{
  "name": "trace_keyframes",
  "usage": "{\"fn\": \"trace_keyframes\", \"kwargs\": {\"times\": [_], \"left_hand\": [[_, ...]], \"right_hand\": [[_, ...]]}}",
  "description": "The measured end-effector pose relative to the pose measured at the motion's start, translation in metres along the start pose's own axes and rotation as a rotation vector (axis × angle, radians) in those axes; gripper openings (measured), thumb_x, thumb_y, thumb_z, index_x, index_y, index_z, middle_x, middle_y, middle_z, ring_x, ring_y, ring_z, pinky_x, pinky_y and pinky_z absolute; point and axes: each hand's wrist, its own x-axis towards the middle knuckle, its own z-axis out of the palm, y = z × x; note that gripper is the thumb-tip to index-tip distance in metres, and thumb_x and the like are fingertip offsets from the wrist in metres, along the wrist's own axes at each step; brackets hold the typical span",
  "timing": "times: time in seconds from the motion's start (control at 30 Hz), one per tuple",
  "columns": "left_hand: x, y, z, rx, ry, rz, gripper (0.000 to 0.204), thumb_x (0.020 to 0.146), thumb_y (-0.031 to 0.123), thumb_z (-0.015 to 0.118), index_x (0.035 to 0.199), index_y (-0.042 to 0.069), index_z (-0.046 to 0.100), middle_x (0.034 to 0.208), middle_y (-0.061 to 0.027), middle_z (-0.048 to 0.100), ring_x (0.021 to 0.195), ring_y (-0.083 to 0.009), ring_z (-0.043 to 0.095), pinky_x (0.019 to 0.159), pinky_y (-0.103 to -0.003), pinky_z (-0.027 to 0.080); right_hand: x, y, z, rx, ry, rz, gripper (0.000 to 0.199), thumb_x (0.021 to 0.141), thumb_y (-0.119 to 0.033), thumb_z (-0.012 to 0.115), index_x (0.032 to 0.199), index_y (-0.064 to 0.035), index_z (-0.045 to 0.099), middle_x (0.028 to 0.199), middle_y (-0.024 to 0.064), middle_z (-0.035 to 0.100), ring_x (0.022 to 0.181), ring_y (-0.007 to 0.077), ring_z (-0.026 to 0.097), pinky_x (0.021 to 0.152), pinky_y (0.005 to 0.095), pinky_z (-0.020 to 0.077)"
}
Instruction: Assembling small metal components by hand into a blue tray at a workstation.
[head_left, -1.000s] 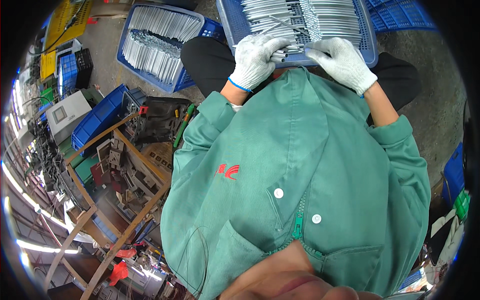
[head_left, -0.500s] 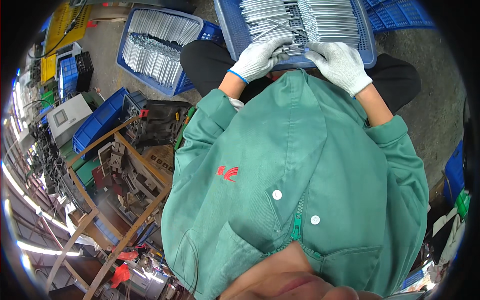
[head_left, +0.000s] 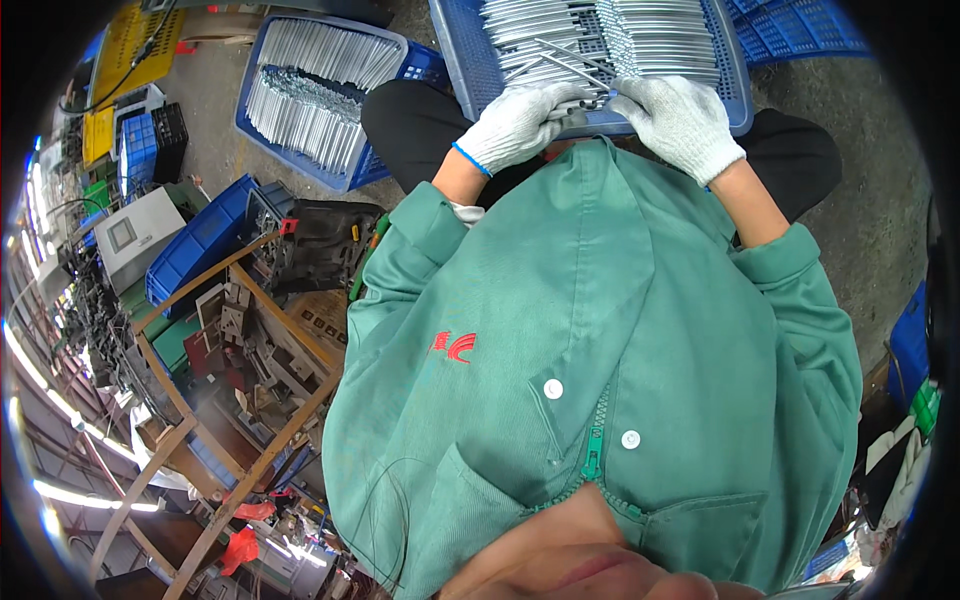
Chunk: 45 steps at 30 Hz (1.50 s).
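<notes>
Both my hands wear white knit gloves and meet at the near rim of a blue plastic crate (head_left: 735, 95) on my lap. The crate holds rows of thin silver metal rods (head_left: 650, 35). My left hand (head_left: 520, 125) is closed around a few rods that stick out toward the crate's middle. My right hand (head_left: 680, 120) pinches the same bunch of rods at its near end, fingers curled. My green jacket fills the middle of the view and hides my lap below the crate.
A second blue crate (head_left: 300, 100) of silver rods sits on the concrete floor at my left. Further left stand stacked blue bins (head_left: 195, 250), a grey box (head_left: 135, 235), a yellow crate (head_left: 130, 45) and a wooden frame (head_left: 200, 400) over cluttered metal parts.
Both hands have stayed at the crate's near rim; the left hand's fingers have shifted slightly along the rods. The view has drifted a little.
</notes>
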Motion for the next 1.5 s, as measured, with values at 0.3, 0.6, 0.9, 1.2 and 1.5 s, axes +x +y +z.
{"fn": "trace_keyframes", "kwargs": {"times": [0.3, 0.6, 0.9, 1.2, 1.5], "left_hand": [[0.002, 0.011, -0.003, 0.267, 0.219, 0.140, 0.031, 0.078, 0.006, 0.075, 0.109, 0.010, 0.075, 0.092, -0.0057, 0.074, 0.073, -0.0261, 0.065, 0.073, -0.037, 0.051], [0.004, 0.010, 0.004, 0.377, 0.346, 0.213, 0.033, 0.074, 0.007, 0.076, 0.106, 0.011, 0.075, 0.092, -0.0041, 0.074, 0.080, -0.0243, 0.067, 0.080, -0.035, 0.050], [0.003, 0.007, 0.007, 0.326, 0.357, 0.222, 0.031, 0.076, 0.008, 0.076, 0.107, 0.012, 0.075, 0.094, -0.0034, 0.074, 0.082, -0.0248, 0.067, 0.081, -0.035, 0.049], [0.002, -0.008, 0.014, 0.366, 0.259, 0.111, 0.030, 0.083, 0.007, 0.070, 0.112, 0.012, 0.074, 0.097, -0.0035, 0.076, 0.083, -0.0254, 0.070, 0.079, -0.034, 0.052], [-0.001, -0.031, 0.026, 0.315, 0.214, 0.033, 0.032, 0.086, 0.009, 0.067, 0.117, 0.015, 0.075, 0.097, -0.0048, 0.077, 0.080, -0.0273, 0.072, 0.074, -0.039, 0.056]], "right_hand": [[0.005, -0.015, -0.018, 0.065, -0.180, 0.092, 0.034, 0.098, -0.039, 0.056, 0.096, -0.0135, 0.079, 0.091, 0.0090, 0.076, 0.080, 0.0331, 0.072, 0.072, 0.0441, 0.0566], [0.001, -0.011, -0.005, 0.078, -0.180, 0.110, 0.032, 0.096, -0.037, 0.059, 0.100, -0.0129, 0.080, 0.092, 0.0101, 0.077, 0.082, 0.0337, 0.072, 0.074, 0.0447, 0.0571], [0.008, -0.008, -0.010, 0.193, -0.210, 0.171, 0.034, 0.095, -0.037, 0.059, 0.105, -0.0134, 0.081, 0.096, 0.0106, 0.078, 0.082, 0.0352, 0.073, 0.075, 0.0444, 0.0578], [0.009, -0.001, 0.007, 0.194, -0.096, 0.167, 0.039, 0.096, -0.040, 0.063, 0.115, -0.0101, 0.078, 0.100, 0.0123, 0.078, 0.080, 0.0345, 0.073, 0.073, 0.0418, 0.0564], [-0.002, -0.004, 0.000, 0.107, -0.077, 0.090, 0.037, 0.098, -0.040, 0.060, 0.115, -0.0134, 0.078, 0.099, 0.0097, 0.079, 0.081, 0.0329, 0.074, 0.073, 0.0423, 0.0569]]}}
